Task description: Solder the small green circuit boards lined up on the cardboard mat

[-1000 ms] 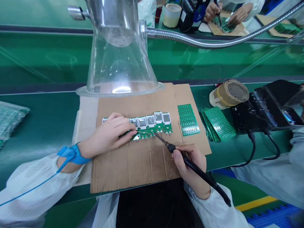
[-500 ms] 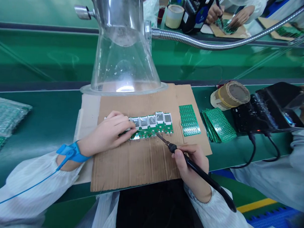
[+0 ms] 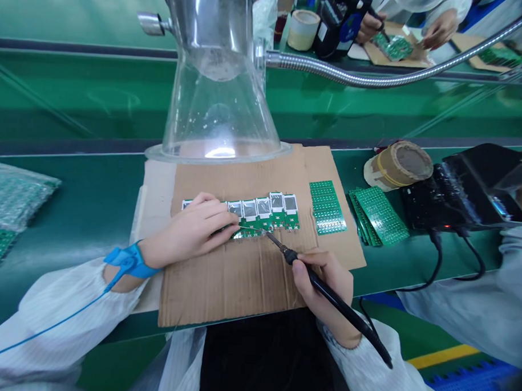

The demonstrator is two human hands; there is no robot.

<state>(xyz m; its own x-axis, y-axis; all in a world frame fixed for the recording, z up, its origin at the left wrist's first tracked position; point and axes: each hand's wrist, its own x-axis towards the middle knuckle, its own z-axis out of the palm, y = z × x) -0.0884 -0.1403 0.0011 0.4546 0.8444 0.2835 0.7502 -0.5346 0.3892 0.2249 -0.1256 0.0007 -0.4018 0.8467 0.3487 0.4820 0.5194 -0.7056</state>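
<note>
- Left hand [image 3: 202, 223], left of centre, is pinching solder wire [image 3: 252, 227] over screen-fitted circuit boards [image 3: 264, 222].
- Right hand [image 3: 333, 273], lower right of centre, is gripping a soldering iron [image 3: 345, 308].

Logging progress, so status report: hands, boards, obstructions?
Right hand: black slender soldering iron, tip at green circuit-board strip. Left hand: thin pale wire. Transparent conical hood beyond, not blocking.
</note>
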